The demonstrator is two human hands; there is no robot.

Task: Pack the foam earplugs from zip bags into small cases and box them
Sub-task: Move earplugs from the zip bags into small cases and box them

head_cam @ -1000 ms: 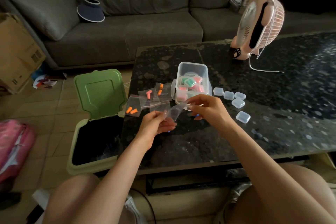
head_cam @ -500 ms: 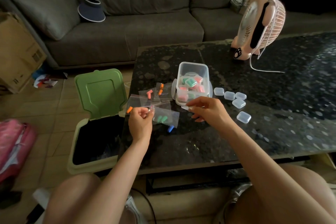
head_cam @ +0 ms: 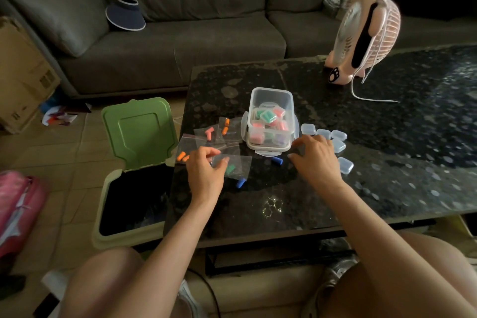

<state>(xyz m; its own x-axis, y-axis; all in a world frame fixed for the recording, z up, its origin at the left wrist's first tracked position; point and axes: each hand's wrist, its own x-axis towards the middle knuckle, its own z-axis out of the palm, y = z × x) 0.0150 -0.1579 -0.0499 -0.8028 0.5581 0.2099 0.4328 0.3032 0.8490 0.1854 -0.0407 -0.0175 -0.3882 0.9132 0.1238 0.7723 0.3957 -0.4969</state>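
Several filled small cases [head_cam: 268, 117] sit in the clear plastic box [head_cam: 271, 97]. My left hand [head_cam: 205, 173] pinches the zip bag [head_cam: 241, 164] of green earplugs [head_cam: 229, 169]; my right hand [head_cam: 315, 160] hovers, fingers spread, empty.

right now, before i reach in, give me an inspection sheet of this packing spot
surface: dark speckled table, glossy, smudged at the far side
job's things: zip bags of orange and pink earplugs left of clear box; box holds filled cases; empty cases at its right; two blue earplugs loose
clutter: pink fan at far edge
hands: left hand on the green-earplug bag, grip unclear; right hand open beside the box
cables: white fan cable trailing on table
surroundings: open green-lidded bin at left, sofa with visor, cardboard box, pink bag on floor
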